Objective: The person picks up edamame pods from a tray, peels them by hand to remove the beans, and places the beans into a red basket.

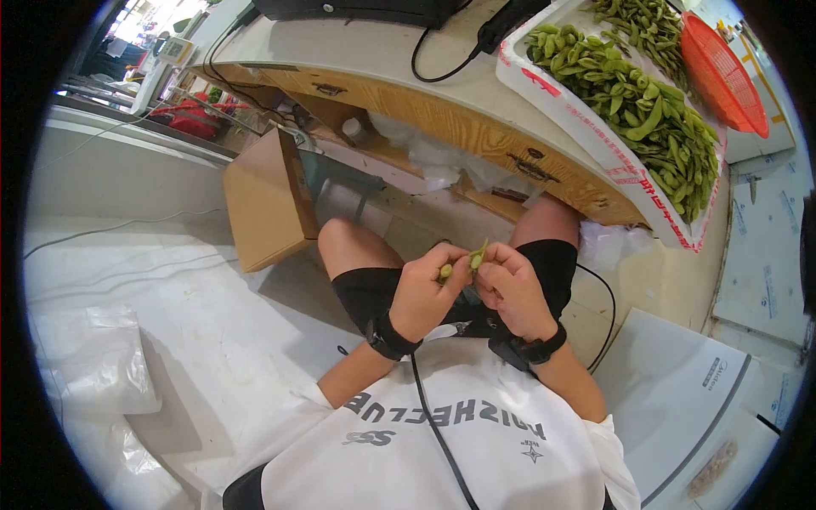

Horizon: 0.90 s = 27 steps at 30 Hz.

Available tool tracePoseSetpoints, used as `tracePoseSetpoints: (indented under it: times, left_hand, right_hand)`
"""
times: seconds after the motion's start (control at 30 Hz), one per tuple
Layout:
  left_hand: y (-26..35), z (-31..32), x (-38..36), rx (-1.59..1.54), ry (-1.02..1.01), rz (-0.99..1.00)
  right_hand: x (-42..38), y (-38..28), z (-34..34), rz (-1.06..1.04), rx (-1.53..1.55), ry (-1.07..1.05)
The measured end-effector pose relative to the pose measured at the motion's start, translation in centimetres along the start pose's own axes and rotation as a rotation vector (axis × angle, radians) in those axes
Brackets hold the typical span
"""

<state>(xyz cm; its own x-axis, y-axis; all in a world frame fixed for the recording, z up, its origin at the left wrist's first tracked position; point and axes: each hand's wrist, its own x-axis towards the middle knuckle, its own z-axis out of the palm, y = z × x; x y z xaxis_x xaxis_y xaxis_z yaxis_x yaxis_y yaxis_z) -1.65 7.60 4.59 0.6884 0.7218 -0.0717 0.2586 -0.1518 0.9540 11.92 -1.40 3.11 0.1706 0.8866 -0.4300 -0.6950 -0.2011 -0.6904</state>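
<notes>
Off the counter point(340, 44) edge, I see left hand point(427, 289) and right hand point(517, 293) pinching a soybean pod point(477, 258), likely light, firm, bruisable, best held by its ends.

left hand point(427, 287), right hand point(517, 293): pinching green pod point(478, 257) | white box point(588, 134): heaped pods point(633, 106)

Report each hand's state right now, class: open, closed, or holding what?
Left hand: closed, a rounded green pod piece in its grip.
Right hand: closed, fingertips on a plump green bean pod.
</notes>
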Motion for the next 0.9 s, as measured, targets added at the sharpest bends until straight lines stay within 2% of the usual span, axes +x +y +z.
tracePoseSetpoints:
  times: [0.07, 0.27, 0.47, 0.57, 0.7, 0.77, 0.9]
  left_hand:
    - [0.3, 0.1, -0.1, 0.131, 0.018, 0.085]
    - [0.1, -0.2, -0.1, 0.114, -0.011, 0.077]
    - [0.3, -0.6, 0.2, 0.201, 0.101, 0.113]
    - [0.7, -0.5, 0.3, 0.209, 0.19, 0.177]
    - [1.2, 0.0, 0.4, 0.282, 0.168, 0.327]
    - [1.0, 0.6, 0.1, 0.298, 0.185, 0.362]
    - [2.0, 1.1, 0.3, 0.162, 0.21, 0.211]
  right_hand:
    - [0.0, -0.2, 0.2, 0.027, -0.02, -0.013]
    - [0.3, 0.8, -0.6, -0.005, -0.009, -0.036]
    - [-0.2, 0.6, 0.0, -0.053, 0.001, 0.071]
    - [-0.2, 0.7, 0.4, 0.053, 0.085, 0.024]
    - [-0.3, 0.8, 1.5, 0.172, 0.263, -0.122]
    - [0.3, 1.3, 1.5, 0.132, 0.298, -0.106]
    - [0.9, 2.5, 1.3, 0.036, 0.383, -0.106]
